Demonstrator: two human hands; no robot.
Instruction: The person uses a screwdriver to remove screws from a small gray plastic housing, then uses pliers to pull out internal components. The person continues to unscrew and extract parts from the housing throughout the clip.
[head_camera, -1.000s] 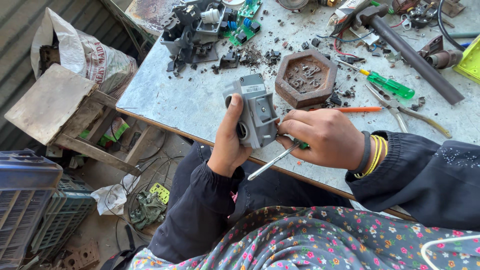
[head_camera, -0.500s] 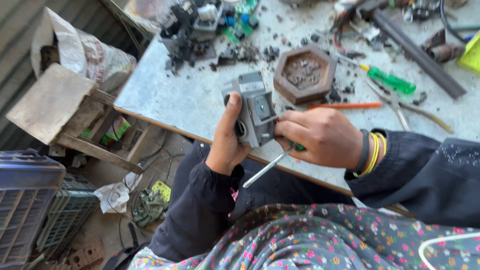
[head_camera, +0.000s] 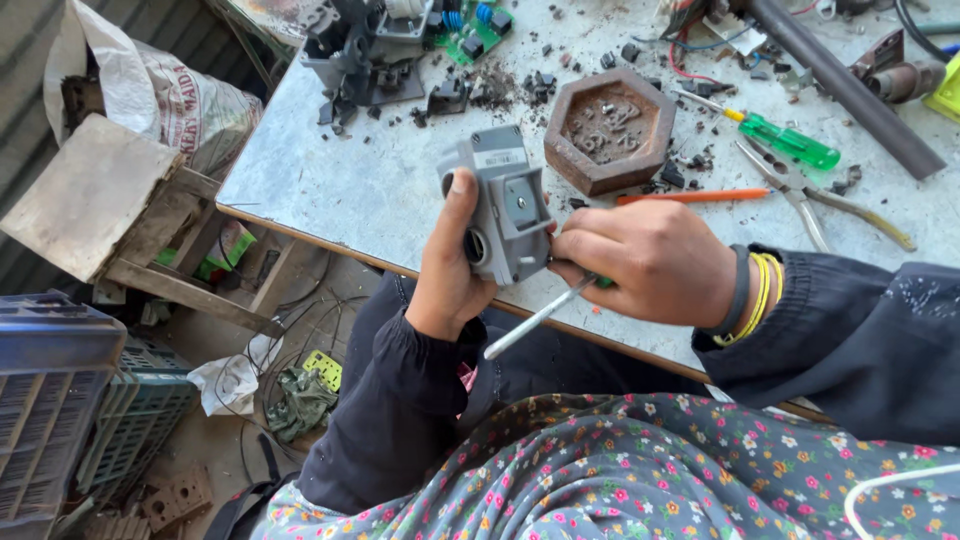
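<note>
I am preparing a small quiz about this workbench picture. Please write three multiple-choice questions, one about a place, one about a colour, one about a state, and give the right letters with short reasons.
1. Where does the hexagonal brown block lie?
A. on the table, beyond the grey plastic device
B. on the floor
C. in the blue crate

2. What colour is the handle of the screwdriver lying on the table?
A. red
B. green
C. black

3. How is the grey plastic device held?
A. it lies flat on the table, untouched
B. it hangs from a wire
C. the left hand grips it above the table edge

Answers:
1 A, it rests on the table behind the device.
2 B, the handle is clear green.
3 C, the left hand wraps it while the right hand holds a metal tool beside it.
</note>
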